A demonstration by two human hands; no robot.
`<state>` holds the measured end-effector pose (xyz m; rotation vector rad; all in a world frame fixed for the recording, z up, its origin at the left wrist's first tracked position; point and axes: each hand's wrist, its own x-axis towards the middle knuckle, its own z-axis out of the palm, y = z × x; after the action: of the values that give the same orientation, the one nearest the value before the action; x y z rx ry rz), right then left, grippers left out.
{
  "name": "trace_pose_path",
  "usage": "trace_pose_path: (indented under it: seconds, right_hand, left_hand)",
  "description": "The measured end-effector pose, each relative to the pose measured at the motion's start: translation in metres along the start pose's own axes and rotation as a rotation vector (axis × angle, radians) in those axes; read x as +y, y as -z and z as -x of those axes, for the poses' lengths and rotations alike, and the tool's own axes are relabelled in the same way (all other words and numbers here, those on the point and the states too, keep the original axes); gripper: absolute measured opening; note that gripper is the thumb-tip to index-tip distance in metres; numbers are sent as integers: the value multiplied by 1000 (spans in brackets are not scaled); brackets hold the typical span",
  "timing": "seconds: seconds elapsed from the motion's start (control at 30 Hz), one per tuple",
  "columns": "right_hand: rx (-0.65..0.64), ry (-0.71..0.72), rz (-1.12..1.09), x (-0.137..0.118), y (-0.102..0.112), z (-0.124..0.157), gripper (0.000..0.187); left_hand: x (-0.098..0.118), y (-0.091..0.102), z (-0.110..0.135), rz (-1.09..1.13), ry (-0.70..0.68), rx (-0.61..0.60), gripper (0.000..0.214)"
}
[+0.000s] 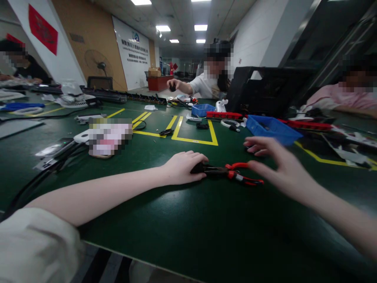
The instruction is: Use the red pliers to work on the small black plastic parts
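Observation:
My left hand (pixel 184 167) rests on the green table (pixel 188 228), its fingers closed over a small black object (pixel 198 168) that sits at the jaws of a pair of red-handled pliers (pixel 235 174). The pliers lie flat, handles pointing right. My right hand (pixel 277 161) hovers just beyond the handles with fingers spread and nothing in it; its fingertips are close to the upper red handle.
A blue bin (pixel 272 129) stands behind my right hand, with a black crate (pixel 265 94) beyond it. Yellow tape lines (pixel 194 140) mark the table. White chargers and cables (pixel 63 147) lie at the left. Other people sit across and at both sides.

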<state>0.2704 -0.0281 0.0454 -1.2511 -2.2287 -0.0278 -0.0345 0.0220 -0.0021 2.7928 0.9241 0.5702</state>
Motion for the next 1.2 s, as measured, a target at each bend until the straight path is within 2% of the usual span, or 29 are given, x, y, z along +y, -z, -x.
trace_pose_path:
  seconds: [0.07, 0.13, 0.2, 0.27, 0.37, 0.5, 0.67, 0.83, 0.93, 1.03, 1.2]
  right_hand:
    - [-111, 63, 33, 6, -21, -2, 65]
    - [-226, 98, 77, 15, -39, -2, 63]
    - [-268, 66, 65, 22, -48, 0, 59]
    - [-269, 62, 63, 24, -49, 1, 54]
    - [-243, 125, 90, 20, -43, 3, 49]
    - [-169, 231, 179, 14, -40, 4, 45]
    - [-53, 346, 310, 20, -36, 8, 40]
    - [108, 368, 386, 30, -28, 12, 41]
    - [176, 398, 451, 31, -30, 12, 33]
    - [187, 416, 497, 28, -34, 10, 31]
    - [163, 360, 424, 25, -38, 10, 31]
  left_hand:
    - [0, -1, -2, 8, 13, -7, 52]
    - [0, -1, -5, 8, 0, -21, 58]
    - [0, -1, -8, 33, -17, -56, 55]
    - [0, 0, -12, 84, -15, -106, 45]
    - [1, 2, -14, 143, 5, -155, 36]
    - [4, 5, -15, 126, 6, -168, 33]
    - [8, 5, -16, 116, 33, -176, 31]
    - [12, 8, -17, 106, 62, -195, 32]
    - [16, 9, -19, 87, 87, -212, 37]
    - [20, 8, -24, 51, 99, -212, 41]
    - [27, 3, -34, 36, 82, -212, 43]
